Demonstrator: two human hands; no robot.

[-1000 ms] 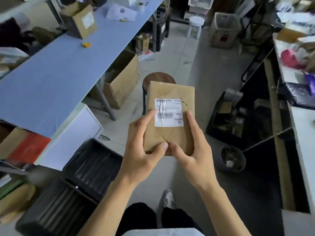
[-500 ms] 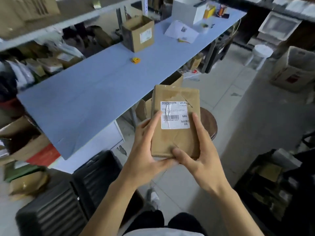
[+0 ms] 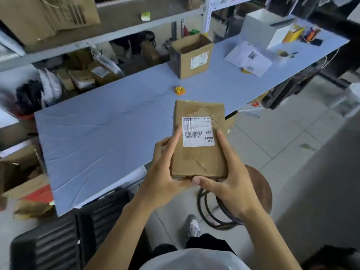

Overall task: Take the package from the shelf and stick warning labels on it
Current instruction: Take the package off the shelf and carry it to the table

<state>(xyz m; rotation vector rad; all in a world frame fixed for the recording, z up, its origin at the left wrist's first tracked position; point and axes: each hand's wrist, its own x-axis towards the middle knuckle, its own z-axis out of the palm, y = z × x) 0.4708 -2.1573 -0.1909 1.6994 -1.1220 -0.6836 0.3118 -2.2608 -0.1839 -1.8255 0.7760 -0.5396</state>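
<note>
Both hands grip one brown package (image 3: 198, 158) in the air, above the near edge of the blue counter (image 3: 109, 137) and a round wooden stool (image 3: 261, 188). Farther back on the counter an open cardboard box (image 3: 191, 56) stands upright; its contents cannot be seen. A white box (image 3: 263, 26) sits at the far end. The package is flat, wrapped in creased, taped brown paper, with a white barcode label (image 3: 197, 131) facing up. Left hand (image 3: 165, 172) clamps its left side, forefinger along the edge; right hand (image 3: 229, 178) clamps its right side, thumb under the near end.
</note>
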